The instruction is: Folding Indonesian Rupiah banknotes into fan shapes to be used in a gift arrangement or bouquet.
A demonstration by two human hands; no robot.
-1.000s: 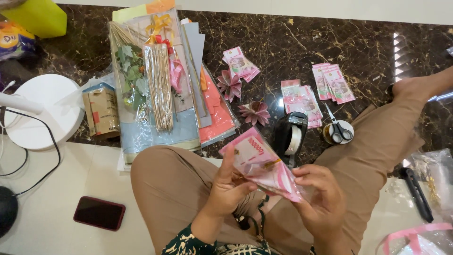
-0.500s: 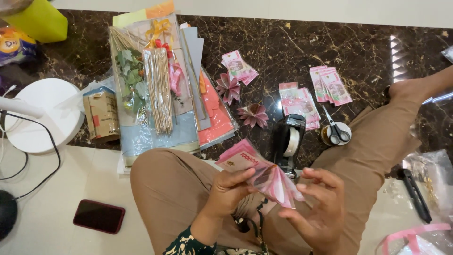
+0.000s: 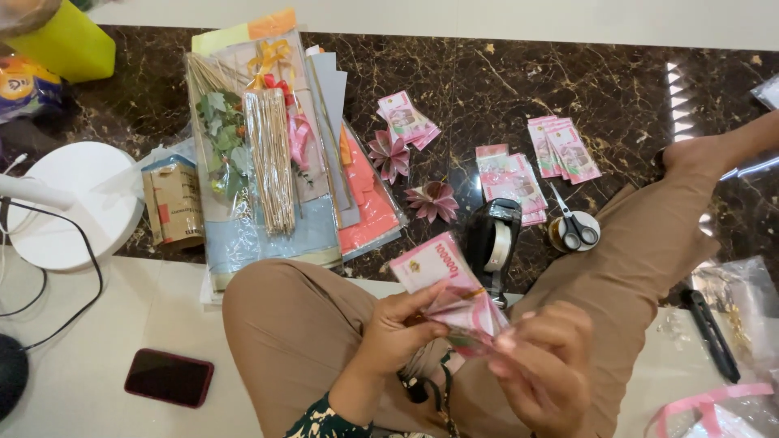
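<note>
dark marble floor (image 3: 519, 73) – two folded pink paper flowers (image 3: 432, 200), banknote stacks (image 3: 510, 174), scissors (image 3: 573, 225) on a tape roll | tape dispenser (image 3: 495, 243) beside them | craft-supply packets (image 3: 268, 162) left | red phone (image 3: 169, 377) on pale floor – white fan base (image 3: 73, 203) at left edge
</note>
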